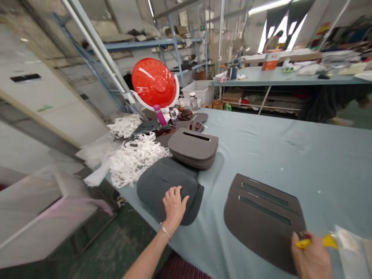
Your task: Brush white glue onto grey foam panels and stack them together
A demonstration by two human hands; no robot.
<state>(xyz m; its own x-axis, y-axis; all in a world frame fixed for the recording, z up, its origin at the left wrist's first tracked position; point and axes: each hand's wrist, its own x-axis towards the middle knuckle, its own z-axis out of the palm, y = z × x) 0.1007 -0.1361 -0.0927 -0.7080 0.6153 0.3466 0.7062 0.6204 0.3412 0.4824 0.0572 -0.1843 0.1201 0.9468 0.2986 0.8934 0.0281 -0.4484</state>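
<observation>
Left hand (174, 205) lies open on dark sheets (165, 174). Right hand (315, 257) grips yellow tool (330, 241) beside slotted panels (255, 228).

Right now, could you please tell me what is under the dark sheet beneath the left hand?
Another dark piece pokes out along the right of the sheet. The sheet, with the left hand resting on it, covers the rest; I cannot count layers.
</observation>
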